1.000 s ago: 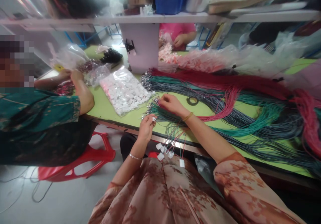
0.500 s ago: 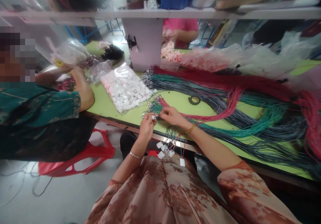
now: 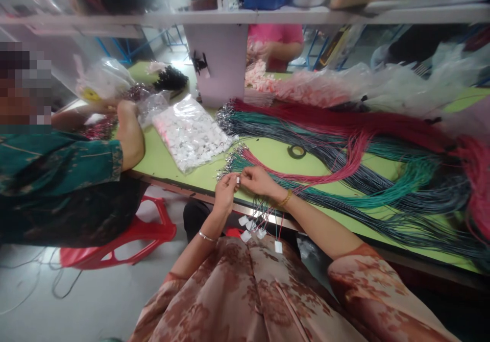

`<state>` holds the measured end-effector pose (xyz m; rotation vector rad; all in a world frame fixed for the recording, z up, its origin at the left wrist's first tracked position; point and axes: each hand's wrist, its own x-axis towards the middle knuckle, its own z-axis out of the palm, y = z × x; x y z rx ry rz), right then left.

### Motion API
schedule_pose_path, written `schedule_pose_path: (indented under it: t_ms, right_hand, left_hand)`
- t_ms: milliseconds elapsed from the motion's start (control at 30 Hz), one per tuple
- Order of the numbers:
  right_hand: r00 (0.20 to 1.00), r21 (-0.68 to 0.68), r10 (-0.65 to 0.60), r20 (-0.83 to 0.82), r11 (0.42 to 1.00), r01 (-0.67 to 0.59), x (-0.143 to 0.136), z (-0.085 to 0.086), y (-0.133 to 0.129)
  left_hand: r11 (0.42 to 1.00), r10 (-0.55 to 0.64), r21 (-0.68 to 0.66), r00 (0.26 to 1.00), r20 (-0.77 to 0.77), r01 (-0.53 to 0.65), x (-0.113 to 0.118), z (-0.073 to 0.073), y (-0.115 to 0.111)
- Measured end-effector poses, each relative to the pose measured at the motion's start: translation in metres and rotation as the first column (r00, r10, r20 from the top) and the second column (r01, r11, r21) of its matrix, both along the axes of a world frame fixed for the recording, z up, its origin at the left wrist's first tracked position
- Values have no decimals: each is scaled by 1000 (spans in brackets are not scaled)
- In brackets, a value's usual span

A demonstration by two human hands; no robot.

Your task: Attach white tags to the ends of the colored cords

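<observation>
Left hand [image 3: 225, 193] pinches 1 small white connector [image 3: 238, 180].

Centre: bare green tabletop [image 3: 268, 150] around a round black tape roll [image 3: 297, 151];
Centre-left: bulging clear plastic bag of white connectors [image 3: 193, 135] blocks;
Right: long red wire bundle [image 3: 340, 122] blocks.

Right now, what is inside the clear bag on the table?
The clear bag shows many small white pieces pressed against the plastic, with a pinkish patch along its left side. Those deeper in the pile, and the underside, are covered.
</observation>
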<state>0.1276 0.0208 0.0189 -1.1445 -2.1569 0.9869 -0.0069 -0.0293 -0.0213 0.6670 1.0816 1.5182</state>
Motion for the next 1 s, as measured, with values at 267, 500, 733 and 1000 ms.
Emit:
schedule_pose_path:
  t_ms: [267,500,733,1000]
  right_hand:
    - [999,70,22,40,997,-25,5,2,-4]
    - [981,-127,65,-183,988,-89,14,8,12]
    - [951,173,125,282,969,-179,-6,8,-1]
    - [788,331,-16,616,912,-240,-19,-9,-14]
  left_hand:
    - [1000,-10,-9,999,-50,10,-1,1,2]
    - [880,293,467,681,-671,81,19,21,-45]
    - [274,277,295,219,-936,915,54,26,-87]
    - [932,313,347,252,-916,105,-49,38,31]
